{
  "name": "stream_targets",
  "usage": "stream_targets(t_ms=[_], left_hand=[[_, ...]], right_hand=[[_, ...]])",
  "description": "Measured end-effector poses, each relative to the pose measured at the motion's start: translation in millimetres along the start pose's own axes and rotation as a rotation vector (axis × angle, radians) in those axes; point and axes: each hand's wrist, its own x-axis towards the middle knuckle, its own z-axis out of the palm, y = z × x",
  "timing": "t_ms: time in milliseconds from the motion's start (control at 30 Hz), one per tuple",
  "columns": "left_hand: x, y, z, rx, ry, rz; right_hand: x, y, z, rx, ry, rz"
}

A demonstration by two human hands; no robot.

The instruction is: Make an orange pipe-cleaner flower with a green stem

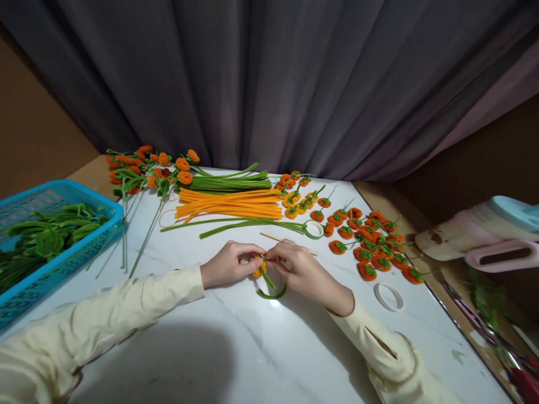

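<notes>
We pinch a small orange flower head (259,271) between our left hand (232,262) and right hand (302,270), fingertips together, presumably to steady it, its green strip (272,295) hanging nearer us and orange stems (229,204) lying beyond, likely for easy reach.

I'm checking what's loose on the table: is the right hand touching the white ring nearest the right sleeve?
Apart: the head view plainly shows white tabletop between the right hand and the white ring.
</notes>
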Motion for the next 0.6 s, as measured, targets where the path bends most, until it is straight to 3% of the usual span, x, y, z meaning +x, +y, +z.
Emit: stream_targets(t_ms=[133, 600], left_hand=[[-0.4, 0.8, 0.5, 0.069, 0.026, 0.046], [-1.3, -1.9, 2.6, 0.063, 0.013, -0.017]], right_hand=[[0.2, 0.6, -1.7, 0.006, 0.027, -0.034], [-2.2, -0.7, 6.5, 0.002, 0.037, 0.028]])
